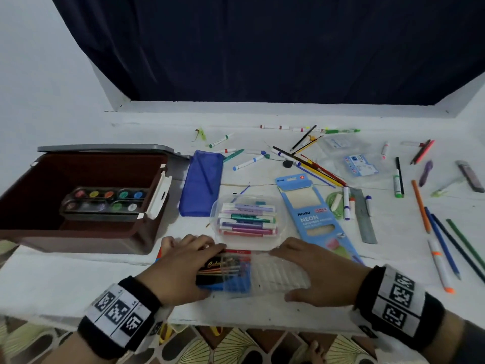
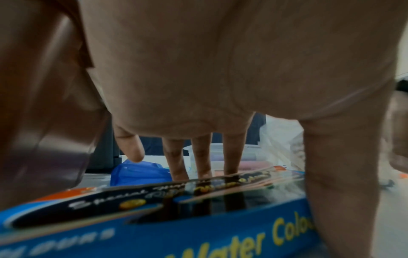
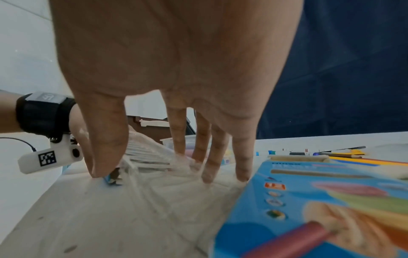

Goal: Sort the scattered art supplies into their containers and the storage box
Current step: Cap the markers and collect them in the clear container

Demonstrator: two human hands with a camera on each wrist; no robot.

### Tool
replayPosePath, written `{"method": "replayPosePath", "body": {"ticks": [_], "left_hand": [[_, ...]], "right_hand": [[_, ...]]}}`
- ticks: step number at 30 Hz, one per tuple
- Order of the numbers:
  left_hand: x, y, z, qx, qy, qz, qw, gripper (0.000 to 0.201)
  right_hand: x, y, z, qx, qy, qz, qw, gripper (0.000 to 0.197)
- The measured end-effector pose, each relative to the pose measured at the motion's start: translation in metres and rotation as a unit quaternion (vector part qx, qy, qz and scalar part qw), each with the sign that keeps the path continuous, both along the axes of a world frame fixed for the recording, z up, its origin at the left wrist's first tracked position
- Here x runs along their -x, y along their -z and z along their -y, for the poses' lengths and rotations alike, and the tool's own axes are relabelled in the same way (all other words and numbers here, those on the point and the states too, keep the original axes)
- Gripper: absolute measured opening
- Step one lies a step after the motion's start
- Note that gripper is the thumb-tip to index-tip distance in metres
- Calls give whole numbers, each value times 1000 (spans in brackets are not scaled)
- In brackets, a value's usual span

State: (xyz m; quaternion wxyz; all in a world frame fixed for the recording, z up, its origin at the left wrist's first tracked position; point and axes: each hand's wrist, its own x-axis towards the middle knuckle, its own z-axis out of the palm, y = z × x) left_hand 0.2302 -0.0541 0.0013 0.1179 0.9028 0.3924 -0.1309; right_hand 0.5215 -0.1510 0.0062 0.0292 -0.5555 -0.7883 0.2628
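- Nearest the lens, low in the head view: left hand (image 1: 181,264) lying on the blue-and-black cardboard water-colour box (image 1: 223,271), fingers straight and pressing its top, thumb down its near side; probably pinning the box so it cannot slide.
- Lower centre-right: right hand (image 1: 320,271) spread over the clear ribbed plastic tray (image 1: 275,277) that sticks out of the box's right end, thumb and fingertips (image 3: 207,178) curled onto its edges; seemingly pulling it out or pushing it in, cannot tell which.
- Centre of frame, just beyond both hands: clear plastic tub of pastel markers (image 1: 248,222), open-topped, ready for more pens.
- Left of frame: brown plastic storage box (image 1: 78,195), lid back, with a round-pan paint palette (image 1: 105,203) already inside.
- Beside the tub, on the white table (image 1: 288,316): blue mesh pencil pouch (image 1: 200,185) to its left and light-blue neon pencil carton (image 1: 315,216) to its right.
- Upper right: loose pencils and markers (image 1: 309,164), still unsorted.
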Motion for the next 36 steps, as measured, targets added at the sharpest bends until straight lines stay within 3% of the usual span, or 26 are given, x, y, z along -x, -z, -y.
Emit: {"method": "replayPosePath", "body": {"ticks": [13,18,28,33,36], "left_hand": [[15,0,-8,44,-59,5,997,98],[12,-5,-3,57,-64,28,996,90],[-3,-5,10,31,-52,55,997,83],[-2,-5,9,31,-47,73,996,85],[-8,-10,12,25,-43,137,989,75]], "right_hand": [[-1,-10,10,21,36,180,983,79],[-3,-10,10,22,51,230,972,78],[7,-8,6,1,40,155,987,89],[8,-6,9,-28,49,147,987,86],[5,-7,15,-53,82,104,990,74]]}}
